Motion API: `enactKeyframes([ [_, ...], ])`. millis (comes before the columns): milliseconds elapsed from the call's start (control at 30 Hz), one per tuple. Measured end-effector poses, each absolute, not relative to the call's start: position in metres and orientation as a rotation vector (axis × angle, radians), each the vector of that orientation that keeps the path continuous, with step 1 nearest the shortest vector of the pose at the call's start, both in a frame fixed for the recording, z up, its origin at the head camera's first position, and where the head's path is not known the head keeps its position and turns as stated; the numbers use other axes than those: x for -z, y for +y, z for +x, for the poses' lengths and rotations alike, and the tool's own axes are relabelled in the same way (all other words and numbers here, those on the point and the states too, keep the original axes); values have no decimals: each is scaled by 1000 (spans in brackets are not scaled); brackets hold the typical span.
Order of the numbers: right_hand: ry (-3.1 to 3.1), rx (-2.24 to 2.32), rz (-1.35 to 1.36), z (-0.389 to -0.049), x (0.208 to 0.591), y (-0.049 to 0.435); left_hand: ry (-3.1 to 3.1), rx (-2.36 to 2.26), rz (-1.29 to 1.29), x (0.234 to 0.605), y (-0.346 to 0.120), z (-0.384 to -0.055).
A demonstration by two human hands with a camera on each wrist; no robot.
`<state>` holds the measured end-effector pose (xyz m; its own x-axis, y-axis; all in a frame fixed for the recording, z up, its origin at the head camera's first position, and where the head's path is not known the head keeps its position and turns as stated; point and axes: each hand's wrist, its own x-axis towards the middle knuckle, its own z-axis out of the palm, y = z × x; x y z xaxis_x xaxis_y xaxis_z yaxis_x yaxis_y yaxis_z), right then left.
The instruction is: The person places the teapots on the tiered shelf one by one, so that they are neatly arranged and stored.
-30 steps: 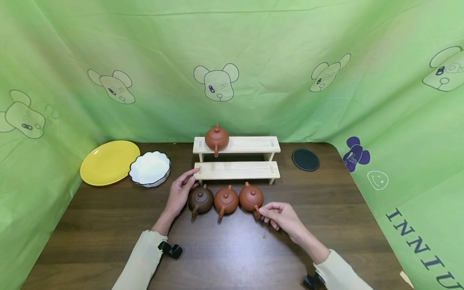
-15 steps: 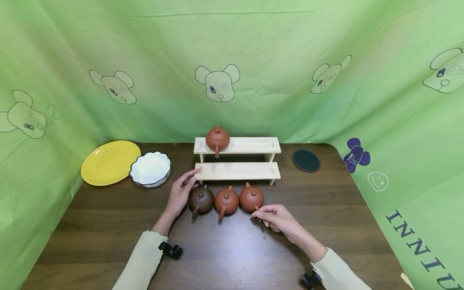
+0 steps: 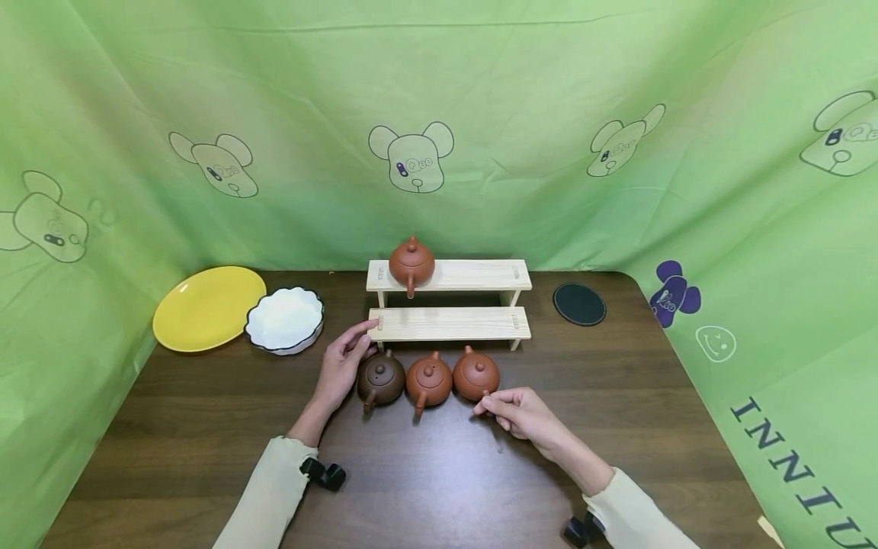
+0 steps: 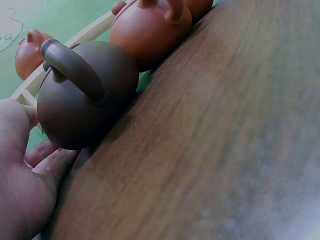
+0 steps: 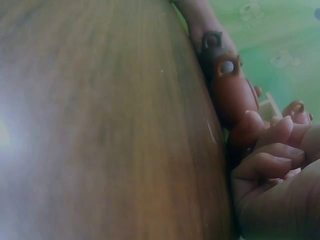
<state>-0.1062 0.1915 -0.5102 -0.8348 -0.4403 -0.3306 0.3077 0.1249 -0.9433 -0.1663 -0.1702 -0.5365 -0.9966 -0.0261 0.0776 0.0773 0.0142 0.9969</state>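
In the head view a dark brown teapot point(image 3: 380, 379), a reddish teapot point(image 3: 429, 379) and another reddish teapot point(image 3: 476, 375) stand in a row on the table. The right hand point(image 3: 524, 415) pinches the handle of the rightmost one between thumb and forefinger; the other fingers are curled in. That handle is mostly covered by the fingertips. The left hand point(image 3: 343, 362), fingers fairly straight, touches the left end of the lower wooden shelf point(image 3: 446, 324), just left of the brown teapot. On the upper shelf point(image 3: 480, 274) sits a further reddish teapot point(image 3: 411, 263), handle facing front.
A yellow plate point(image 3: 206, 309) and a white scalloped dish point(image 3: 284, 319) with a dark rim lie at the back left. To the right of the shelves is a round black coaster point(image 3: 579, 303). Green printed cloth point(image 3: 411, 76) encloses the wooden table point(image 3: 583, 366) at back and sides.
The right hand has shifted slightly left, its fingertips closing further over the rightmost teapot's handle. The left hand and the teapots hold their places.
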Motion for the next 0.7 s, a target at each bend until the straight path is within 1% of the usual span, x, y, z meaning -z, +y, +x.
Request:
enactKeyframes([
  [467,1870,1844,-154,-100,513,196,-2179,2139,-63,538,-169,-167],
  [700,1879,1876,-191,-97,503,199,-2172,2146,-67,537,-169,-167],
])
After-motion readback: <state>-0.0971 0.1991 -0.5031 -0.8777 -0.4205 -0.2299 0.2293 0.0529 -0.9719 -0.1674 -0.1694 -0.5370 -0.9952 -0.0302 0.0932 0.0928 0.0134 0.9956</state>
